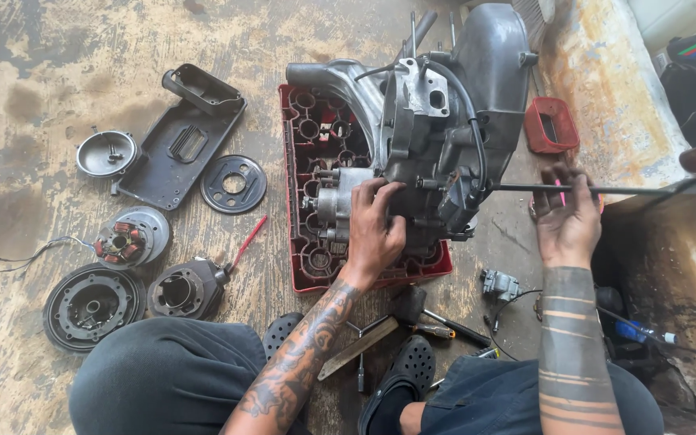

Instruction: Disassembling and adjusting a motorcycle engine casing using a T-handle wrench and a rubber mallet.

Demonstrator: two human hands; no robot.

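Note:
A grey scooter engine block [437,137] rests on a red plastic crate [304,161] on the stained floor. My left hand [374,229] grips the lower front of the engine case, next to its pale cylinder part [336,205]. My right hand [565,217] is closed around a long thin dark rod [630,191] that runs from the engine out to the right.
Removed parts lie on the left: a black cover plate [183,141], round discs [234,184], a stator with wires [126,238], a cylinder [183,290], a clutch drum [90,306]. A red screwdriver [247,242], a hammer [432,318], a carburettor [499,284] and a red box [551,125] lie nearby.

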